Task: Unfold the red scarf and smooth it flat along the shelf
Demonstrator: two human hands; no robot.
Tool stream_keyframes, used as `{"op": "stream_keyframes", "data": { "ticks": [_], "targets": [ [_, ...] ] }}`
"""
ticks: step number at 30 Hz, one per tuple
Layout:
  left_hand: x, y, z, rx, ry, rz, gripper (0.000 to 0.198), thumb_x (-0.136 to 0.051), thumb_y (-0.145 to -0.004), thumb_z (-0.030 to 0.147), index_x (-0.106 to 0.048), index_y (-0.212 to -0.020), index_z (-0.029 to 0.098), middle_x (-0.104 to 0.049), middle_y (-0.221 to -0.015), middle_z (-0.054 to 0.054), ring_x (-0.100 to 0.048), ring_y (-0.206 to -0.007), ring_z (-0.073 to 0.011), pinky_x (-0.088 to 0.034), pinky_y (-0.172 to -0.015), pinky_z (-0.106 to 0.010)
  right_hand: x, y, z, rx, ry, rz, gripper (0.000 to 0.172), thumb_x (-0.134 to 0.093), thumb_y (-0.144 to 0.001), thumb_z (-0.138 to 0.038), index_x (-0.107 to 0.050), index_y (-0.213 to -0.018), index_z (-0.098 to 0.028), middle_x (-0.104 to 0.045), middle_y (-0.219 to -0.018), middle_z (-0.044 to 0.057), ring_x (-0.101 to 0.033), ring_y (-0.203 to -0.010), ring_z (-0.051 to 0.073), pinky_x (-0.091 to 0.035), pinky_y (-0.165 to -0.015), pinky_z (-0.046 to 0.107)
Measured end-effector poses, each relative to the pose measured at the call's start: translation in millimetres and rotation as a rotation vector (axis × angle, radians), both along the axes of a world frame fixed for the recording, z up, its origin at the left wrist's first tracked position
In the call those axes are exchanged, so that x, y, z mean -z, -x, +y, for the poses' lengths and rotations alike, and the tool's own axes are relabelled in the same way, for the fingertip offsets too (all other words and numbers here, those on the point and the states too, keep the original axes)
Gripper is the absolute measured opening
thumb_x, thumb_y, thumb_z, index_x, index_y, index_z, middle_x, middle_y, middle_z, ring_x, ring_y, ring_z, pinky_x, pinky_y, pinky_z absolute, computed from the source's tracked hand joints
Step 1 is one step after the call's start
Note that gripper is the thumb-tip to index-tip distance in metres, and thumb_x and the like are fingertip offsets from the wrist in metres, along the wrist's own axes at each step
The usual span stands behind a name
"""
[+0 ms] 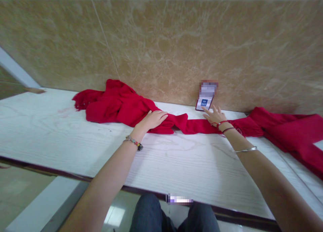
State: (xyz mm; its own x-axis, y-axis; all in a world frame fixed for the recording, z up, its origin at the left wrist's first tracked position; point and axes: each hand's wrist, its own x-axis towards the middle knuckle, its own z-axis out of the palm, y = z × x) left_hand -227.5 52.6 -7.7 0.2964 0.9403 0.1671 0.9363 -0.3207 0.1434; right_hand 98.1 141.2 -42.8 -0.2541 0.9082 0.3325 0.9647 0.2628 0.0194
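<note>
A long red scarf [121,105] with a fringed end is laid lengthwise on the white table, bunched on the left and narrow in the middle. My left hand [153,120] rests on it, palm down with fingers stretched out. Farther right, my right hand [215,117] has its fingers apart at the lower edge of a folding phone [204,102], which stands bent open against the wall with its screen lit. A fingertip is at the screen; whether it touches cannot be made out. The right wrist is over the scarf's narrow strip.
The table [161,158] has a white wood-grain top and a dark front edge. Behind it rises a brown marbled tile wall [161,43]. More red cloth [290,131] spreads across the right end. My knees [148,211] are below the front edge.
</note>
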Motion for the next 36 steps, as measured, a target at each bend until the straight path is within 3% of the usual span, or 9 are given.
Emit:
{"op": "stream_keyframes", "data": {
  "ticks": [10, 14, 18, 21, 24, 26, 29, 33, 36],
  "targets": [
    [-1.5, -3, -1, -0.031, -0.035, 0.028, 0.041, -0.026, -0.097, 0.036, -0.058, -0.120, 0.024, -0.058, -0.130, -0.006, -0.050, -0.121, -0.0197, -0.033, -0.104, -0.045, 4.3, 2, 18, 0.028, 0.052, -0.032, 0.049, -0.036, -0.088, -0.055, -0.047, -0.134, -0.041, -0.034, -0.148, 0.013, -0.038, -0.128, 0.043, -0.039, -0.084, 0.068],
    [-1.0, -4, -4, -0.127, -0.165, 0.088, 0.040, -0.029, -0.096, 0.032, -0.059, -0.120, 0.021, -0.049, -0.138, -0.011, -0.039, -0.130, -0.0254, -0.025, -0.107, -0.056, -3.5, 6, 1, 0.040, 0.094, -0.032, 0.051, -0.034, -0.091, -0.051, -0.041, -0.140, -0.037, -0.040, -0.144, 0.018, -0.043, -0.124, 0.042, -0.042, -0.085, 0.065],
    [-4.2, -3, -6, -0.231, -0.279, 0.070, 0.041, -0.035, -0.092, 0.022, -0.055, -0.128, 0.018, -0.039, -0.145, -0.015, -0.028, -0.137, -0.0305, -0.016, -0.109, -0.061, -4.5, 9, -32, -0.165, 0.100, 0.044, 0.055, -0.029, -0.094, -0.046, -0.033, -0.146, -0.026, -0.051, -0.134, 0.018, -0.051, -0.120, 0.031, -0.046, -0.092, 0.051],
    [-7.7, -7, -7, -0.051, -0.233, -0.006, 0.043, -0.032, -0.093, 0.024, -0.052, -0.130, 0.020, -0.042, -0.144, -0.011, -0.031, -0.137, -0.0240, -0.018, -0.112, -0.052, 2.1, 13, -59, -0.315, 0.139, -0.017, 0.052, -0.034, -0.093, -0.048, -0.042, -0.140, -0.027, -0.049, -0.138, 0.013, -0.045, -0.127, 0.029, -0.042, -0.098, 0.051],
    [-9.5, -15, -10, 0.234, -0.052, -0.060, 0.045, -0.035, -0.094, 0.034, -0.046, -0.136, 0.022, -0.047, -0.142, -0.006, -0.041, -0.131, -0.0158, -0.029, -0.110, -0.033, 7.5, 14, -78, -0.335, 0.138, -0.070, 0.049, -0.037, -0.092, -0.047, -0.047, -0.137, -0.030, -0.044, -0.143, 0.011, -0.039, -0.131, 0.032, -0.037, -0.099, 0.060],
    [-9.9, -17, -12, 0.297, 0.022, -0.048, 0.048, -0.041, -0.092, 0.039, -0.045, -0.136, 0.022, -0.050, -0.139, -0.005, -0.047, -0.126, -0.0150, -0.034, -0.106, -0.028, 7.7, 10, -82, -0.347, 0.130, -0.061, 0.048, -0.038, -0.092, -0.045, -0.048, -0.136, -0.029, -0.044, -0.142, 0.012, -0.040, -0.130, 0.032, -0.038, -0.099, 0.059],
    [-12.2, -12, -13, 0.216, -0.018, 0.007, 0.041, -0.043, -0.092, 0.034, -0.054, -0.129, 0.022, -0.057, -0.132, -0.004, -0.052, -0.121, -0.0158, -0.037, -0.104, -0.028, 3.3, -4, -79, -0.443, 0.141, -0.047, 0.046, -0.044, -0.090, -0.041, -0.053, -0.132, -0.024, -0.049, -0.138, 0.014, -0.047, -0.125, 0.030, -0.042, -0.099, 0.053],
    [-20.2, 3, -13, -0.083, -0.181, 0.072, 0.038, -0.038, -0.090, 0.018, -0.064, -0.118, 0.021, -0.066, -0.118, -0.006, -0.061, -0.109, -0.0193, -0.046, -0.094, -0.031, -7.2, -21, -75, -0.557, 0.188, -0.038, 0.037, -0.044, -0.088, -0.028, -0.063, -0.119, -0.018, -0.059, -0.127, 0.013, -0.058, -0.113, 0.026, -0.048, -0.095, 0.043],
    [-27.2, 10, -14, -0.257, -0.316, 0.049, 0.037, -0.038, -0.089, 0.018, -0.064, -0.116, 0.018, -0.068, -0.114, -0.009, -0.063, -0.102, -0.0227, -0.049, -0.088, -0.033, -17.5, -21, -79, -0.541, 0.184, 0.012, 0.032, -0.041, -0.088, -0.024, -0.068, -0.104, -0.019, -0.070, -0.108, 0.009, -0.066, -0.098, 0.023, -0.052, -0.087, 0.038]
  ]
}}
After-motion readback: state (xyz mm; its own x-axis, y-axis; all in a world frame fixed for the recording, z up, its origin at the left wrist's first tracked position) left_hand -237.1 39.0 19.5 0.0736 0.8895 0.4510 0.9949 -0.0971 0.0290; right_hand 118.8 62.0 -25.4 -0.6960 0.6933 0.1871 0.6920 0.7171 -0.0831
